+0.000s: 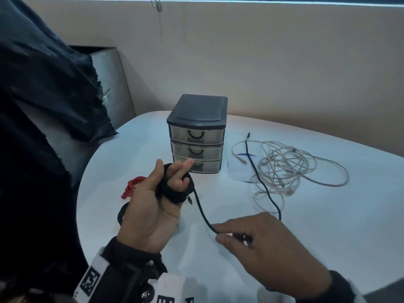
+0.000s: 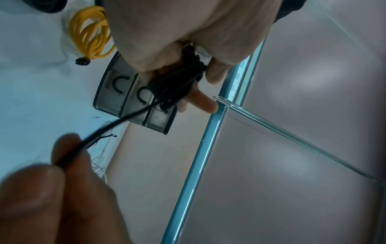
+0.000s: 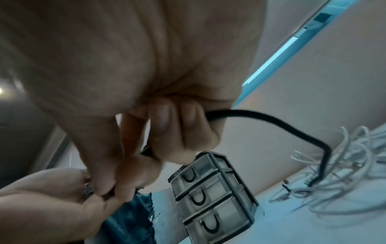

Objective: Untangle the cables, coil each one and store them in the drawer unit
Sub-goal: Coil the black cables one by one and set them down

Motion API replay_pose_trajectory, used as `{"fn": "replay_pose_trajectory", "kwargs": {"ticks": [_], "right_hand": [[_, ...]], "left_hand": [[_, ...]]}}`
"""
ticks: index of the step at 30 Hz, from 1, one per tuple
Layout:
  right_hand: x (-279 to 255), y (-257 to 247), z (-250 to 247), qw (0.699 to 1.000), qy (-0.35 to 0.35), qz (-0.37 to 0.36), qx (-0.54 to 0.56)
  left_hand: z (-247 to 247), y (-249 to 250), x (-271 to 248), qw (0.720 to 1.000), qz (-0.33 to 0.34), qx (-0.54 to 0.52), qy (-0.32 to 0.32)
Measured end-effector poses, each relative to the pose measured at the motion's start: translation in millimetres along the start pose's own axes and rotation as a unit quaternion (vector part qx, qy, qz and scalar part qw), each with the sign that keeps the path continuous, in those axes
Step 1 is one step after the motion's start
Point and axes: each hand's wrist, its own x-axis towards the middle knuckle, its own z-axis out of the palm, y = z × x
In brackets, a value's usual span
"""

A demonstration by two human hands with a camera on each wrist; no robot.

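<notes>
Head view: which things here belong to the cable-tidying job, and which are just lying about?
Part of the job:
- black cable, wound round the left hand, fed by the right hand
- white cables, tangled
- red cable, coiled
- drawer unit, drawers closed

Lying about:
- dark cloth
- bead chain

At frame centre the drawer unit [image 1: 196,134] is plastic, dark matt frame, translucent drawers; the black cable [image 1: 204,215] looks braided, matt; the white table [image 1: 306,226] is smooth; upper left, dark cloth [image 1: 54,84] has frayed edges.
</notes>
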Motion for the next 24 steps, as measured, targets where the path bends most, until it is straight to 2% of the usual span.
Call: {"fn": "replay_pose_trajectory", "kwargs": {"ticks": [4, 6, 8, 11, 13, 15, 17, 19, 21, 22, 23, 24], "right_hand": [[-3, -14, 1, 0.996, -0.05, -0.031, -0.061], [-5, -19, -3, 0.995, -0.052, -0.037, -0.081], [-9, -26, -11, 0.993, -0.021, -0.052, -0.104], [-13, -25, -30, 0.985, 0.097, -0.085, -0.111], [-11, -21, -42, 0.98, 0.152, -0.086, -0.098], [-8, -16, -48, 0.978, 0.178, -0.085, -0.062], [-3, -13, -46, 0.977, 0.198, -0.079, 0.01], [2, -11, -43, 0.965, 0.238, -0.066, 0.086], [8, -3, -38, 0.951, 0.274, -0.042, 0.139], [11, 2, -34, 0.95, 0.27, -0.028, 0.152], [14, 7, -30, 0.955, 0.252, -0.013, 0.156], [16, 10, -24, 0.962, 0.226, 0.003, 0.154]], "left_hand": [[5, -15, -1, 0.998, 0.031, 0.045, -0.021], [8, -22, -4, 0.985, 0.066, 0.154, -0.038], [6, -29, -8, 0.935, 0.102, 0.332, -0.072], [3, -35, -15, 0.838, 0.164, 0.506, -0.126], [6, -36, -23, 0.799, 0.177, 0.55, -0.166], [11, -33, -31, 0.782, 0.159, 0.565, -0.211], [14, -27, -35, 0.793, 0.098, 0.549, -0.244], [10, -20, -33, 0.842, 0.041, 0.485, -0.232], [6, -11, -30, 0.914, -0.002, 0.337, -0.228], [3, -5, -27, 0.941, -0.031, 0.227, -0.251], [-1, 1, -24, 0.95, -0.061, 0.109, -0.285], [-5, 7, -19, 0.945, -0.083, 0.009, -0.316]]}}
